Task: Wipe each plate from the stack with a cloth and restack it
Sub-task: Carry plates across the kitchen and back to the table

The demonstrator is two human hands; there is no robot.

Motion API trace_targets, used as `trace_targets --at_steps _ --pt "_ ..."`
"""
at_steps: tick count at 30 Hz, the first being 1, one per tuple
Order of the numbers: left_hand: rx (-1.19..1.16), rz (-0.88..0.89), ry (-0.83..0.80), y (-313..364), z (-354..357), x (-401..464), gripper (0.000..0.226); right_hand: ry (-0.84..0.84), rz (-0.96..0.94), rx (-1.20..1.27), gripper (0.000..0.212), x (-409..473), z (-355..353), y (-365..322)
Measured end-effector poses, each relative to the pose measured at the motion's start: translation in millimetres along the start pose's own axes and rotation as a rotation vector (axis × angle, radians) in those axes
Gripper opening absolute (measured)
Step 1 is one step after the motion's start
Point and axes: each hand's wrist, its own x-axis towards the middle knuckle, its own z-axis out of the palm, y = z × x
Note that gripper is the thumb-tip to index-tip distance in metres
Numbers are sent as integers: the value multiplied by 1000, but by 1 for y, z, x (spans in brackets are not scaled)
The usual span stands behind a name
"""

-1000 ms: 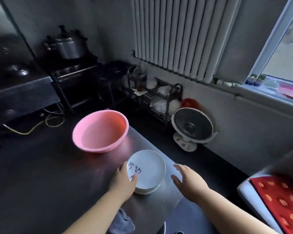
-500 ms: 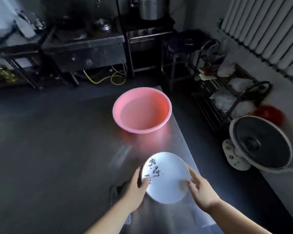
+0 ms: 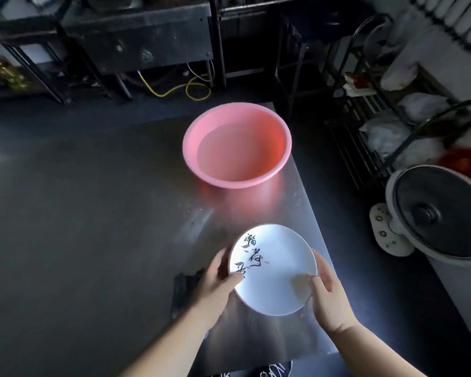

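Observation:
A white plate (image 3: 276,270) with black brush writing on its left side is held over the near part of the steel table (image 3: 93,213). My left hand (image 3: 218,281) grips its left rim, thumb on the face. My right hand (image 3: 328,292) grips its right rim, thumb on the face too. A dark cloth (image 3: 184,288) lies on the table just left of my left hand, partly hidden by it. The rest of the stack is hidden beneath the plate and cannot be made out.
A pink basin (image 3: 237,144) holding water stands on the table beyond the plate. The table's right edge runs close to my right hand. On the floor to the right stand a round heater (image 3: 435,213) and a wire rack (image 3: 386,110) with bags.
My right hand came in from the side and took the plate's right rim. Both hands now hold the plate. The view swung down and left.

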Motion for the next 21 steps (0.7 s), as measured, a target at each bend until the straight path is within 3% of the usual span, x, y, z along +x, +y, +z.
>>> trace_targets --at_steps 11,15,21 --pt "-260 49 129 -8 -27 -67 71 -163 -94 -52 62 -35 13 -29" --pt "-323 96 202 -11 -53 -116 83 -280 -122 -64 56 -54 45 -48" --pt "-342 151 340 -33 -115 -185 79 -446 -192 -100 60 -87 113 -67"
